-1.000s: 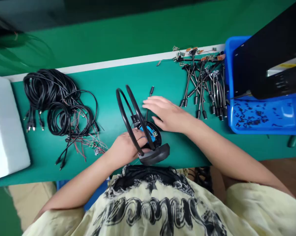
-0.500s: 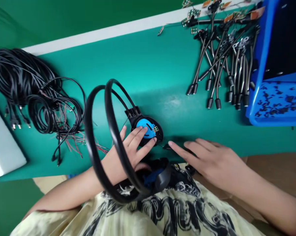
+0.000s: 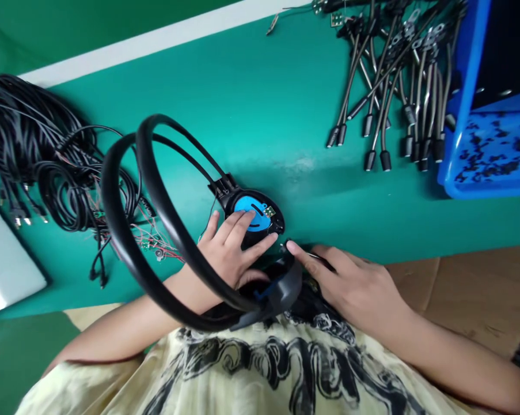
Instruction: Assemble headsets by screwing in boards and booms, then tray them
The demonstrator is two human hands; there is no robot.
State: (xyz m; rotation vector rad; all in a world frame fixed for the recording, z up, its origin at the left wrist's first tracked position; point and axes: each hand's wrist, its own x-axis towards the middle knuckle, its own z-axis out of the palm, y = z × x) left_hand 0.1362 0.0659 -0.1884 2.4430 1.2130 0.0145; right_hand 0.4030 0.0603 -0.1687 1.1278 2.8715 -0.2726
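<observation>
Headset: a black double-band plastic headset (image 3: 169,214) arches over the left forearm, at the near edge of the green work mat (image 3: 285,104); its open round earcup (image 3: 253,216) shows a bright blue disc

Left hand: the left hand (image 3: 227,253) sits on that cup, fingers (image 3: 242,222) spread fairly wide and pressing flat on the disc, not gripping

Right hand: the right hand (image 3: 359,288) is beside the cup, fingertips (image 3: 292,247) narrowed around what looks like a slim dark plug (image 3: 318,258)

Handling: a flat, bracing palm keeps the cup steady, leaving the fine work to the other fingertips

Rest: a coiled bundle of black cables (image 3: 69,173) lies to the left, metal-sleeved cable pieces (image 3: 384,98) to the right, beside a blue plastic tray (image 3: 471,75)
</observation>
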